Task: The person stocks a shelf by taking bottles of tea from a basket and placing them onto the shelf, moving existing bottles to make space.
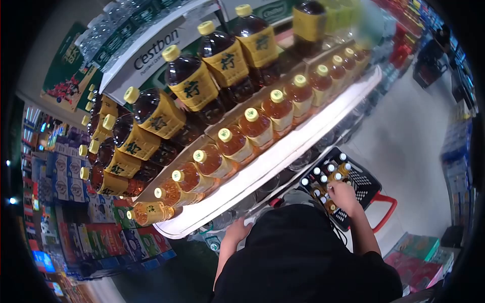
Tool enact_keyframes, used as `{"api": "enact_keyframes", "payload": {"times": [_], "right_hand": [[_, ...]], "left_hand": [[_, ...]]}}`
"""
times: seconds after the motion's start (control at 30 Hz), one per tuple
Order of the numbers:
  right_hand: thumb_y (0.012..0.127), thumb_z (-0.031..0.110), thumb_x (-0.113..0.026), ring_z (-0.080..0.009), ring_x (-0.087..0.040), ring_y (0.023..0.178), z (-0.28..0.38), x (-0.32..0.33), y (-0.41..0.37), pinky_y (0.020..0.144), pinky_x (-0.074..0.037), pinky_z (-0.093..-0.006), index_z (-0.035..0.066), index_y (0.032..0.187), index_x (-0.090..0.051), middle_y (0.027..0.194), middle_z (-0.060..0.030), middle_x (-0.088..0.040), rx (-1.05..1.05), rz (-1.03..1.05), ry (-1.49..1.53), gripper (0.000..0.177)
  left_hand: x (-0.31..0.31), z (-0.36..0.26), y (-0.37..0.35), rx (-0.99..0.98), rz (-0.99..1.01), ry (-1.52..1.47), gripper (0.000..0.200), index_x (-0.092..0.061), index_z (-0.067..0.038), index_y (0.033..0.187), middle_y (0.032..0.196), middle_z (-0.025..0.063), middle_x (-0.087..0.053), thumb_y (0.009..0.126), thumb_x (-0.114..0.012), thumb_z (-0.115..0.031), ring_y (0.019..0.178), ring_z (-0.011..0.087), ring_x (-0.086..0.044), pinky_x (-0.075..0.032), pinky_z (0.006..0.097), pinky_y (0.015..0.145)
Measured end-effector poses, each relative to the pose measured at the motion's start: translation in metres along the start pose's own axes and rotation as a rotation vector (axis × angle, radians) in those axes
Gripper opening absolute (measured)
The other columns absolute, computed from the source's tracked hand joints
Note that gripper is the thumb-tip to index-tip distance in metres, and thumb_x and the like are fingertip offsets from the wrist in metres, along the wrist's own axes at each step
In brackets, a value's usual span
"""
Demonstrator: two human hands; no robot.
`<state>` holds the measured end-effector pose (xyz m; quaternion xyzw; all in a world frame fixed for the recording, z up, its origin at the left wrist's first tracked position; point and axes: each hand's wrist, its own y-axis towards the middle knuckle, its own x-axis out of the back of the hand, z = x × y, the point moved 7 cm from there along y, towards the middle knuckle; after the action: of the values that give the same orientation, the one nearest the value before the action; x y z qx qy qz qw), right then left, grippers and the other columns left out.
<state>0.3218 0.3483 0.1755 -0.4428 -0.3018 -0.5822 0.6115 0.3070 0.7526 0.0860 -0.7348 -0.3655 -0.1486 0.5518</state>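
While the right fingers (333, 190) curl, bottles (344, 169) stand just beside them.

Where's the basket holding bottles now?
Head view, right of center: the black basket sits beside the display's white front edge, with the right hand at its bottles.

Pale, glossy store floor (399, 136), perhaps tiled, beside brightly lit shelving (283, 161).
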Motion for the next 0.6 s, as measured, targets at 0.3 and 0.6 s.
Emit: {"api": "enact_keyframes", "payload": {"times": [0.3,0.6], "right_hand": [[0.081,0.038,-0.062,-0.0343,-0.063,0.085,-0.02,-0.076,-0.138,0.071,-0.051,-0.0438,0.005,0.092,-0.059,0.09,-0.016,-0.064,-0.154,0.386,-0.086,0.035],[0.081,0.038,-0.061,-0.0308,-0.063,0.091,-0.079,-0.101,-0.264,0.077,-0.05,-0.0426,0.006,0.1,-0.059,0.094,-0.0146,-0.064,-0.458,0.548,-0.078,0.037]], "left_hand": [[-0.03,-0.054,-0.014,-0.375,-0.153,0.35,0.055,-0.047,-0.003,0.126,0.117,0.0232,-0.056,0.084,-0.057,-0.037,0.107,0.038,-0.056,-0.044,0.049,0.089],[-0.112,-0.108,-0.033,-0.521,0.092,0.485,0.055,-0.046,-0.001,0.124,0.11,0.0195,-0.058,0.084,-0.057,-0.036,0.103,0.0355,-0.057,-0.046,0.0447,0.087]]}}
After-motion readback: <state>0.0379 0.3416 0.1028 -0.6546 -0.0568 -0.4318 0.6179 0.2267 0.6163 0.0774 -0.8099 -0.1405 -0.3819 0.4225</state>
